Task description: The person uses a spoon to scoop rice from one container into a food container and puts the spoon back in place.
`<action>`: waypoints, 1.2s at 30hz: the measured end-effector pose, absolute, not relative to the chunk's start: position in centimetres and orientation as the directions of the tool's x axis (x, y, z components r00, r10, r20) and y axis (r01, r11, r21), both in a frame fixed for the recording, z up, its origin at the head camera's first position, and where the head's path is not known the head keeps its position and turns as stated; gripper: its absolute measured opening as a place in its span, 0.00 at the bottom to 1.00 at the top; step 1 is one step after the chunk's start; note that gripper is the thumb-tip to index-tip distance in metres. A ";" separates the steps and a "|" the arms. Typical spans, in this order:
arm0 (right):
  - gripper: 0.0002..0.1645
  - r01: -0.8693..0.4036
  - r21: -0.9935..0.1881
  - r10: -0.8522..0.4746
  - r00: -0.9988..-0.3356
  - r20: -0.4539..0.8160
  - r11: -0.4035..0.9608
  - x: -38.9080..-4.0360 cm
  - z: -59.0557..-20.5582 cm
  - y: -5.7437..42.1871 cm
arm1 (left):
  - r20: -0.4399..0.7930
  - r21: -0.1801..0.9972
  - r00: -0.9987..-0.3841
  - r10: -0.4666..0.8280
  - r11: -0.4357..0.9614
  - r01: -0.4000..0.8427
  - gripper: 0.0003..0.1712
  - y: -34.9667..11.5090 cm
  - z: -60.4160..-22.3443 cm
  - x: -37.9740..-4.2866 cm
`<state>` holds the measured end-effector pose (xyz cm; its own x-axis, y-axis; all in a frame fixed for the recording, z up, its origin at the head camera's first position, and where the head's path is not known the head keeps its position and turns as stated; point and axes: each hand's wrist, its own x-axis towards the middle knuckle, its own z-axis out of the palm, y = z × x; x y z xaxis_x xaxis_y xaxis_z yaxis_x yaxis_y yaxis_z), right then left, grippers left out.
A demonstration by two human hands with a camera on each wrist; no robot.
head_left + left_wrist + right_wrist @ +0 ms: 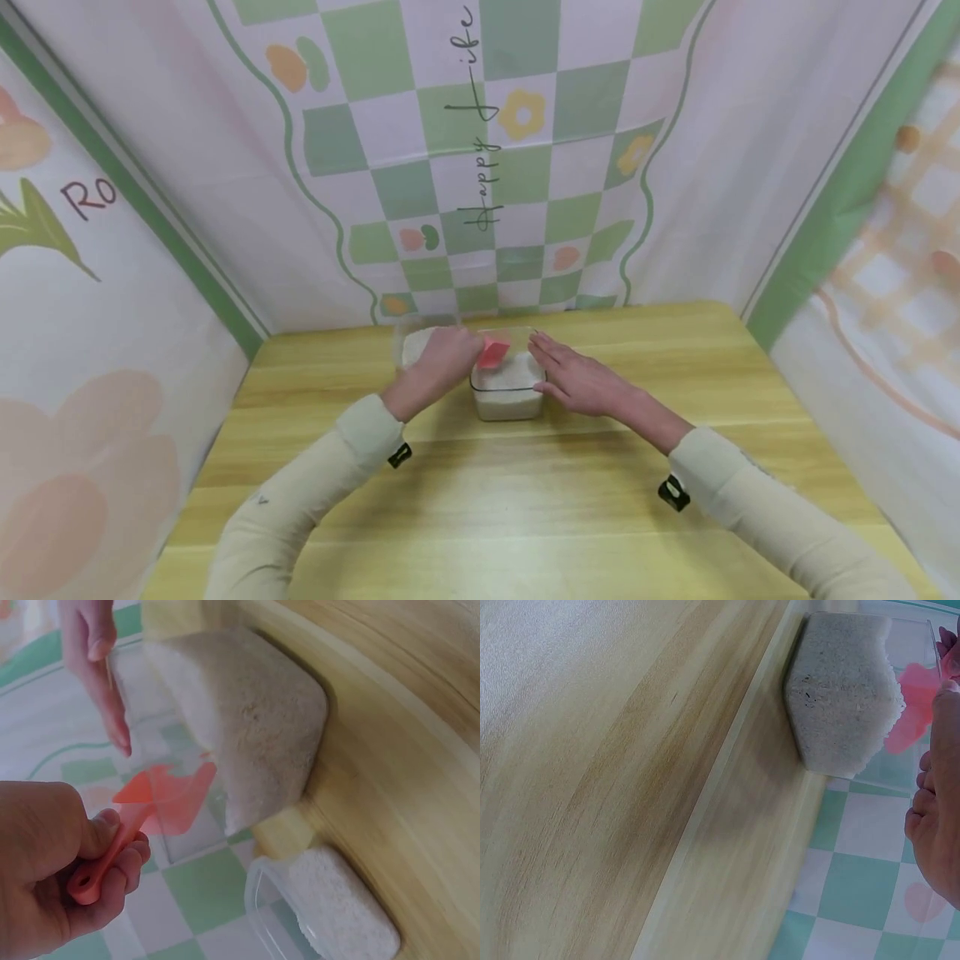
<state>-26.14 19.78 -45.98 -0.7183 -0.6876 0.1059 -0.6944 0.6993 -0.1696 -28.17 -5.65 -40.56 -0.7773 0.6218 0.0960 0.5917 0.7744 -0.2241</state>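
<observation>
My left hand (447,357) grips a pinkish-red scoop (492,352) by its handle. In the left wrist view the fingers curl round that handle (112,855), with the thumb along it. The scoop's head is inside the upper part of a clear, square-cornered container (510,410), close over the white grains that look like rice (844,694). On the container's right side, my right hand (588,381) lies with straight fingers along the rim. A smaller clear plastic tub (264,900), also holding white grains (349,907), stands left of the container, partly hidden behind my left hand in the head view.
Both containers stand toward the back of a wood-grain table (495,500). A green-and-white checked cloth (517,183) hangs right behind the table's back edge. Patterned cloth panels (90,417) rise along the left and right sides.
</observation>
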 end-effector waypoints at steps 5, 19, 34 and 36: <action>0.42 -0.693 -0.169 -0.686 -0.720 0.105 0.701 -26.1 -45.7 19.8 | 0.083 -0.285 -0.751 0.655 0.738 0.612 0.13 -4.4 -41.2 -28.4; 0.42 -0.687 -0.177 -0.685 -0.724 0.086 0.704 -26.2 -45.9 19.8 | -0.031 -0.097 -0.761 0.648 0.756 0.647 0.13 -3.0 -40.6 -28.4; 0.43 -0.682 -0.175 -0.681 -0.728 0.078 0.710 -26.2 -45.8 19.7 | -0.145 0.180 -0.786 0.601 0.797 0.577 0.29 -3.0 -40.4 -29.0; 0.43 -0.681 -0.174 -0.680 -0.729 0.077 0.711 -26.2 -45.8 19.7 | -0.156 0.208 -0.790 0.593 0.802 0.560 0.28 -3.0 -40.4 -29.1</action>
